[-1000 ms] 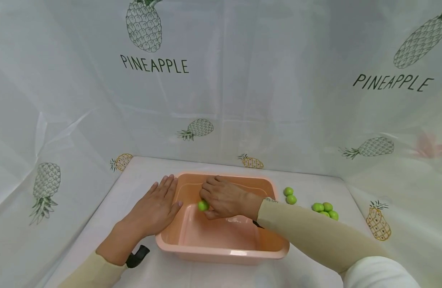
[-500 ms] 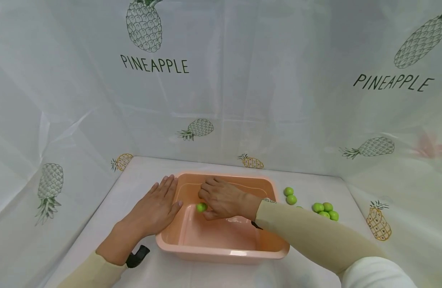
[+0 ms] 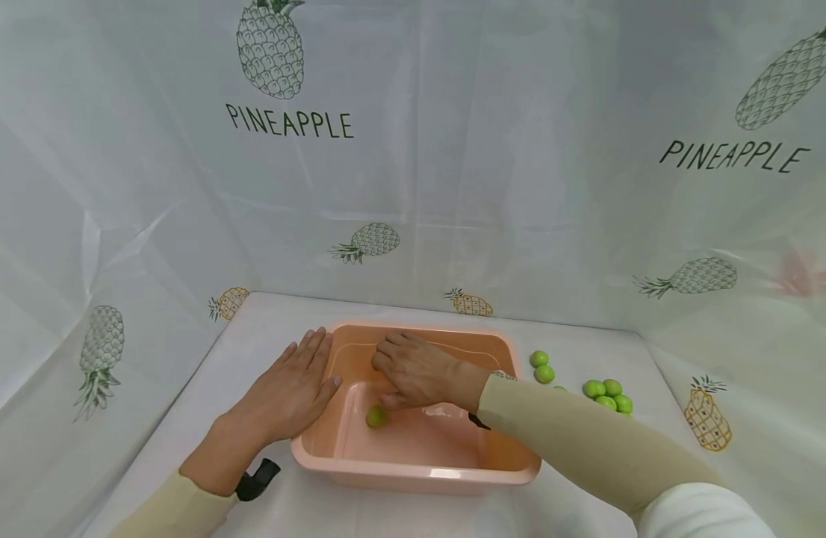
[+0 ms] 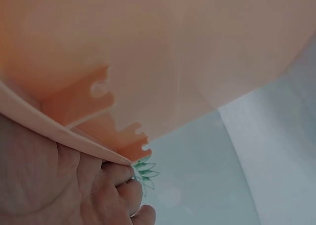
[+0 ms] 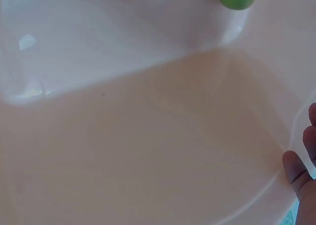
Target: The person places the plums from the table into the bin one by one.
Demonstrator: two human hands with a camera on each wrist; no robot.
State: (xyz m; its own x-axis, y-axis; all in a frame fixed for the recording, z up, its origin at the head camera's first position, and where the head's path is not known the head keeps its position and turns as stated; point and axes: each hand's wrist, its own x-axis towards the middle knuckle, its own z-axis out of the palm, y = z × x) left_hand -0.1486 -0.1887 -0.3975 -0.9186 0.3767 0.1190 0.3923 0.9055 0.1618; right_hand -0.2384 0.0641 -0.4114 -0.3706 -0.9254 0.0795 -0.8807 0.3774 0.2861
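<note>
Green lime (image 3: 376, 416) has dropped from right hand (image 3: 418, 368) to lower inside orange basin (image 3: 429, 471). Right fingers loosely bent, no object visible in grasp. Left hand (image 3: 288, 392) rests against basin's left rim, fingers straight. One lime inside; other limes (image 3: 544, 373) lie on table (image 3: 285, 312), beyond right rim.

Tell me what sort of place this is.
Probably a makeshift tabletop workspace rather than a proper kitchen: a white table closed in by hanging pineapple-print sheets, with a peach tub standing on it. The room beyond the sheets can't be made out.
</note>
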